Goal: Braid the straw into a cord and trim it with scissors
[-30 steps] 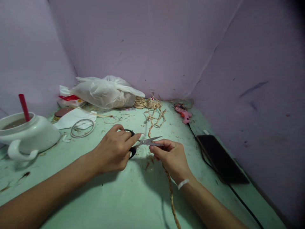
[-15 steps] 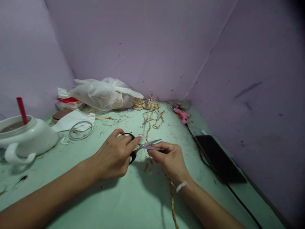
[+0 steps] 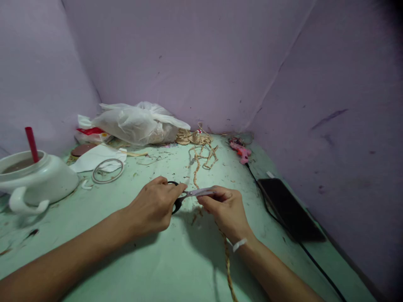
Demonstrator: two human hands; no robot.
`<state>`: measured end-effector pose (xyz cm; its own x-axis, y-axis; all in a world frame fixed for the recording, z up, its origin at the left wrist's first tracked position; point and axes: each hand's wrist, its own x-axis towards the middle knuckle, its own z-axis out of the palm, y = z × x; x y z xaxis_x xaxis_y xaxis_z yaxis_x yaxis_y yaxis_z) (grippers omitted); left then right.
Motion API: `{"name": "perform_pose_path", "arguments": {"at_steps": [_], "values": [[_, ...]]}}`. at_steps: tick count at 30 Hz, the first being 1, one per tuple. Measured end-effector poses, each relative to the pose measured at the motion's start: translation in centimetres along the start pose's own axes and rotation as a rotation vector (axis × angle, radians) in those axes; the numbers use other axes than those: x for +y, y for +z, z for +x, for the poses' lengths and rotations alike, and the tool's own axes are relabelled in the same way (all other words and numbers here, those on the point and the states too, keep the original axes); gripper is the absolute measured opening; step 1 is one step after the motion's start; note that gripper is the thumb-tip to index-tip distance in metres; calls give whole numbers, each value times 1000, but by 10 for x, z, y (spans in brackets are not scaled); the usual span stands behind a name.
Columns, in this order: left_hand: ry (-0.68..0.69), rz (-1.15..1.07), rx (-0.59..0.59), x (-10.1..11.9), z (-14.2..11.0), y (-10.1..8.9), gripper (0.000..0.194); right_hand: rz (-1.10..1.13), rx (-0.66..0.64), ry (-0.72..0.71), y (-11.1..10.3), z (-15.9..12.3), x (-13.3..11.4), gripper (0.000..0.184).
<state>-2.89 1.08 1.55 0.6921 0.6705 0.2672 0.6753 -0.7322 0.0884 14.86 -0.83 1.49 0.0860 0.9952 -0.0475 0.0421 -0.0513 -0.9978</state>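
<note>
My left hand [image 3: 154,205] is closed around the black handles of a pair of scissors [image 3: 195,192], whose blades are nearly together and point right. In a pinch, my right hand [image 3: 225,209] holds a tan braided cord [image 3: 227,260] right at the blades. One length of that cord hangs below my right hand toward the near edge of the view. Beyond the scissors the cord runs away to a loose tangle on the table. The blade tips overlap the right fingers, so the exact spot between them is hidden.
On the left stand a white mug [image 3: 56,180] with a red straw and a metal ring [image 3: 108,171] on white paper. A plastic bag [image 3: 138,123] lies at the back beside woven tan pieces [image 3: 189,136]. To the right are a pink glue gun [image 3: 241,152] and a black phone [image 3: 289,209].
The scissors' blades have come together from wide apart, at the cord by my right fingers. Both hands stay in nearly the same place.
</note>
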Motion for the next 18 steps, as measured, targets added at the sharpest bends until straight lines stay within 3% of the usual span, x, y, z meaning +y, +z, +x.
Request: {"name": "perform_pose_path", "arguments": {"at_steps": [2, 6, 10, 13, 18], "values": [[-104, -134, 60, -5, 2, -5, 39, 50, 10, 37, -1, 2, 3, 7], [-468, -462, 221, -17, 6, -9, 28, 168, -24, 101, 0, 7, 11, 14], [-768, -928, 166, -20, 10, 1, 40, 231, -61, 147, 4, 7, 15, 16], [-830, -1115, 130, -15, 12, 8, 44, 254, -86, 170, 6, 5, 14, 18], [-792, -1156, 167, -9, 12, 15, 43, 261, -97, 208, 8, 1, 11, 23]]}}
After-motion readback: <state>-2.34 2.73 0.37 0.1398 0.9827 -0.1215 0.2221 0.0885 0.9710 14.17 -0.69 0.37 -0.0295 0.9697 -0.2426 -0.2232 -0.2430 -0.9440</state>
